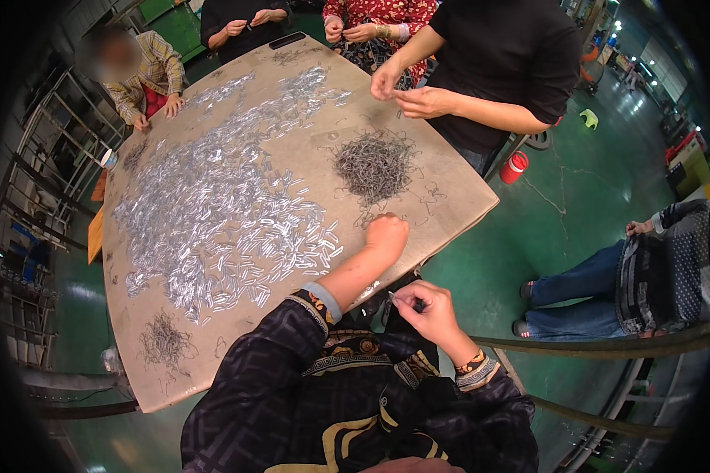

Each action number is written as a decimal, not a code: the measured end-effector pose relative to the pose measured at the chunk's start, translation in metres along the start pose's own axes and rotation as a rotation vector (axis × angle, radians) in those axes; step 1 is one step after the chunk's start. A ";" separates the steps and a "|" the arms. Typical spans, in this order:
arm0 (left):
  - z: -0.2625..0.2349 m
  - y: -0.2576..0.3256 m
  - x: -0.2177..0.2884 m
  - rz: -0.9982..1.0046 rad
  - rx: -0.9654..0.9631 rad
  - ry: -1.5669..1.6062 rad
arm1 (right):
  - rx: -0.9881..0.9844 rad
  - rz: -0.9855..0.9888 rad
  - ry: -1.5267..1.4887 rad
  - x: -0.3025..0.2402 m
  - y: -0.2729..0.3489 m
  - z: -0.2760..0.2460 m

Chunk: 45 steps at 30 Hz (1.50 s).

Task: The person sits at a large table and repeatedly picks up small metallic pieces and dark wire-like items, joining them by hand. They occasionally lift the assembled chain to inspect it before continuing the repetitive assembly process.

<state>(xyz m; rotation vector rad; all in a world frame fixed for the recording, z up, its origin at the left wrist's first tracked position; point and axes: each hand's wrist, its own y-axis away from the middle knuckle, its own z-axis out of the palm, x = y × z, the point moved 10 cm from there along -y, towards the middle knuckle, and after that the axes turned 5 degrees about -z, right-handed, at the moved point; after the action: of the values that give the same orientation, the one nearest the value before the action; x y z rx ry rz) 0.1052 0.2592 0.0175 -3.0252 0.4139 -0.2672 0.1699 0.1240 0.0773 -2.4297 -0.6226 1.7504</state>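
Note:
My left hand (387, 235) is over the table near its front right edge, just below a dark heap of bent wire pieces (375, 167). Its fingers curl downward and are closed; what they hold, if anything, is hidden. Off the table edge, close to my body, my right hand (430, 311) pinches a small silver metal piece between thumb and fingers. Left of my left hand, many small, narrow, shiny silver metal pieces (229, 201) lie spread across the brown-covered table (446, 177).
A smaller wire pile (164, 340) lies at the table's near left corner. Several people work around the table; one in black (501, 71) stands at the right. A phone (287, 40) lies at the far edge. A red container (514, 167) stands on the green floor.

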 end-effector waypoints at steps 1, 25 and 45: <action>0.003 -0.002 0.001 -0.006 0.018 -0.013 | -0.001 0.001 -0.003 0.000 0.000 0.000; -0.059 0.146 -0.034 -0.048 -0.304 1.467 | 0.008 -0.014 -0.014 -0.009 -0.001 0.010; -0.116 0.168 -0.018 0.285 0.104 0.999 | -0.042 -0.178 0.149 0.006 -0.042 0.029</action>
<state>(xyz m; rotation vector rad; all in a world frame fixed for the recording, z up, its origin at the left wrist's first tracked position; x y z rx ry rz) 0.0232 0.0970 0.1114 -2.4456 0.8173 -1.6882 0.1331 0.1596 0.0748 -2.4185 -0.8363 1.4897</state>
